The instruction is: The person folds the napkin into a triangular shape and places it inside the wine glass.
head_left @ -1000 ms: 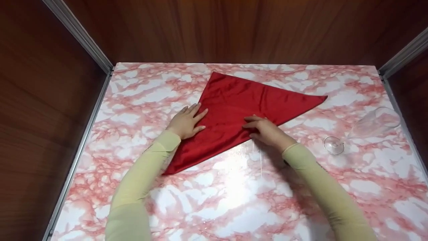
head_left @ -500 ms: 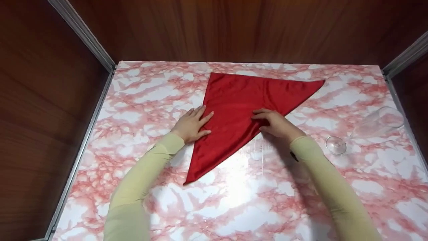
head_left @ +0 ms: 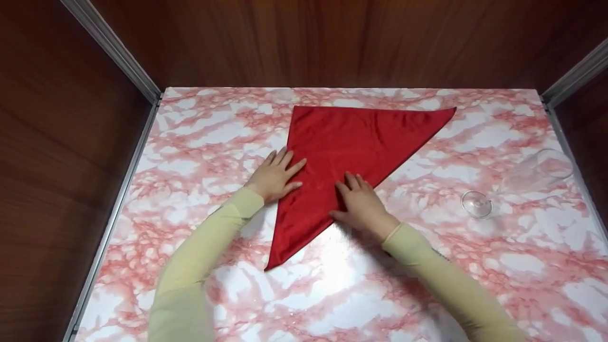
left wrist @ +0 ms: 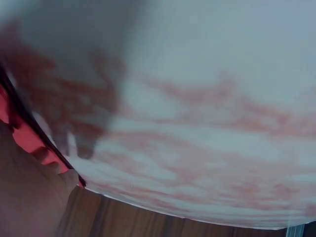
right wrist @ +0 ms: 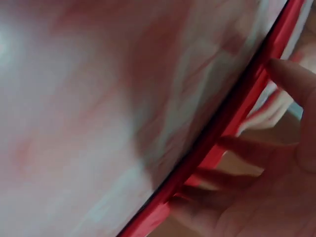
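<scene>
A shiny red cloth (head_left: 332, 147), folded into a triangle, lies flat on the marbled table. Its long folded edge runs from the near left corner up to the far right tip. My left hand (head_left: 275, 175) rests with spread, straight fingers on the cloth's left edge; in the left wrist view part of that hand (left wrist: 34, 192) shows beside the dark-trimmed red edge. My right hand (head_left: 363, 202) lies on the long edge near its middle, fingers spread and slightly bent, touching the fabric. The right wrist view shows its fingers (right wrist: 247, 153) along the red edge.
A clear stemmed glass (head_left: 536, 173) lies on its side at the table's right, its round foot (head_left: 476, 204) toward the middle. Brown wood-grain panels (head_left: 351, 42) with metal corner strips stand behind and at both sides of the pink-and-white table (head_left: 199, 128).
The cloth has turned counterclockwise, its right tip moving up and its near corner moving right and down. My right hand went right with it, then slid down and left along the edge.
</scene>
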### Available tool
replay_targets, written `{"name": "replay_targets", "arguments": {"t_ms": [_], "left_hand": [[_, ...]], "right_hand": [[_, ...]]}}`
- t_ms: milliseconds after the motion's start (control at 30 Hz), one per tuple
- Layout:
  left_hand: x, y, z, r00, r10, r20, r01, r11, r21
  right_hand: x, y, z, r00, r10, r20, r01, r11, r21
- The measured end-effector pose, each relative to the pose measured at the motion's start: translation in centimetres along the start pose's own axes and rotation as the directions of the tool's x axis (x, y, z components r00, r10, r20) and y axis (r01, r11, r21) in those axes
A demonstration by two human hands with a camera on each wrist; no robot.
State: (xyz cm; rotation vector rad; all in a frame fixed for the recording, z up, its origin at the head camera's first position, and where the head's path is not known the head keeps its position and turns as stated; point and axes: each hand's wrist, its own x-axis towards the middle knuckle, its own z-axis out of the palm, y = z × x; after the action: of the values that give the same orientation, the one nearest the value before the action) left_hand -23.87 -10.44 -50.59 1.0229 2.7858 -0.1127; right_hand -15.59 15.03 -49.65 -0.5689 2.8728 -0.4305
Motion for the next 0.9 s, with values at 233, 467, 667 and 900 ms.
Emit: {"name": "replay_targets", "arguments": {"t_ms": [233, 467, 667, 900], "left_hand": [[4.4, -1.2, -1.1, 0.999, -0.035, -0.03, 0.035, 0.999, 0.002], [6.4, -2.3, -0.2, 0.996, -0.084, 0.003, 0.084, 0.996, 0.013], [6.2, -2.3, -0.3, 0.998, -0.069, -0.002, 0.069, 0.997, -0.026], [5.3, -2.1, -0.4, 0.996, -0.091, 0.003, 0.091, 0.996, -0.001]], "right_hand": [[-0.4, -2.0, 0.7, 0.996, 0.075, 0.04, -0.075, 0.997, -0.011], [-0.5, -2.3, 1.2, 0.994, 0.101, 0.04, -0.101, 0.995, -0.012], [-0.5, -2.1, 1.1, 0.994, 0.106, 0.028, -0.106, 0.994, -0.018], [-0.9, -1.3, 0.9, 0.998, 0.057, 0.031, -0.057, 0.998, 0.009]]}}
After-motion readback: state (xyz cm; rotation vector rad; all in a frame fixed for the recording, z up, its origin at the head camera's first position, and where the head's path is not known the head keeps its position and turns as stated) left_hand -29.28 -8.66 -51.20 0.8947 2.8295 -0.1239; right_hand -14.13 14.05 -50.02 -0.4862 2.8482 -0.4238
